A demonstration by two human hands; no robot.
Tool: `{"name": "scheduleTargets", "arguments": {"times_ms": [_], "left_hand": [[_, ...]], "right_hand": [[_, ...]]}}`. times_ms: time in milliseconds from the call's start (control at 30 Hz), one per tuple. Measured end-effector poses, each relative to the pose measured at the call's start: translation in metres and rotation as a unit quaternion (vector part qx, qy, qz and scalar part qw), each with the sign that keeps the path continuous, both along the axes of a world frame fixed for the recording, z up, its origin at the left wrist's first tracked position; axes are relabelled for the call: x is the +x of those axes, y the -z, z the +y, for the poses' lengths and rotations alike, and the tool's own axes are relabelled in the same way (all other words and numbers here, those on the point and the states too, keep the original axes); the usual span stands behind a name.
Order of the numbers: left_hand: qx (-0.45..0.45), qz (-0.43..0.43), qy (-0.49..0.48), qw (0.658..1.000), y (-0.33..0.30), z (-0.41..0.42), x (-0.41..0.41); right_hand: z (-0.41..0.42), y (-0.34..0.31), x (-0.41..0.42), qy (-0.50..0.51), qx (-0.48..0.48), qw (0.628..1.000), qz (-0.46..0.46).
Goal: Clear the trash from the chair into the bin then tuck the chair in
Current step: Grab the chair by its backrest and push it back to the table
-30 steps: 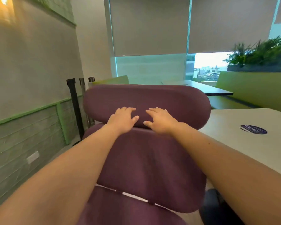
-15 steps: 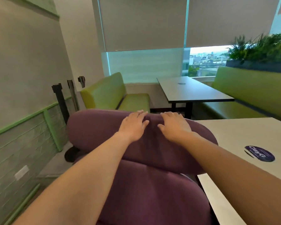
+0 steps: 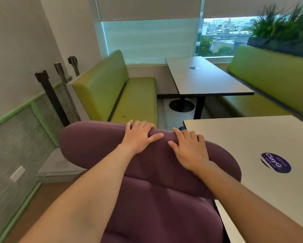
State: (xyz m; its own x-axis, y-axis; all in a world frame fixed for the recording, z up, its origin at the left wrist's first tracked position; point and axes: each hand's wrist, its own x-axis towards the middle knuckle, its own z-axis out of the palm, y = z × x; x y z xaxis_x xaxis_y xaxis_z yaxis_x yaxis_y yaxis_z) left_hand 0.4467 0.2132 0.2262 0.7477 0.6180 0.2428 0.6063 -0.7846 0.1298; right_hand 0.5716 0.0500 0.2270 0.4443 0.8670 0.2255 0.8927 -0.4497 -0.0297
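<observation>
Both hands grip the top of the chair (image 3: 147, 172) backrest. Left hand (image 3: 138, 137): palm on the near face, fingers curled over the top edge, thumb spread to the right. Right hand (image 3: 189, 151): same hold, just right of the left hand, thumb pointing left; the two thumbs are near but apart. The chair is purple and padded, seen from behind, its right side touching or just beside the left edge of the near table (image 3: 252, 137). A round sticker (image 3: 276, 162) lies on that table. Far side: a green bench (image 3: 115, 90) at left, a second table (image 3: 205, 76), and another green bench (image 3: 273, 79) at right. Seat is hidden; trash not visible.
</observation>
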Motion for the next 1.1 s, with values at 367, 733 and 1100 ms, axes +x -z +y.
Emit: {"name": "scheduleTargets", "arguments": {"times_ms": [367, 733, 1100], "left_hand": [[0.082, -0.084, 0.014, 0.993, 0.017, 0.027, -0.009], [0.020, -0.085, -0.060, 0.994, 0.014, 0.109, -0.076], [0.051, -0.092, -0.191, 0.976, 0.018, 0.181, -0.209]], "right_hand": [[0.034, -0.003, -0.014, 0.052, -0.021, 0.998, 0.007], [0.142, -0.009, -0.051, -0.034, -0.022, 0.998, 0.037], [0.258, -0.006, -0.156, -0.158, -0.027, 0.986, 0.040]]}}
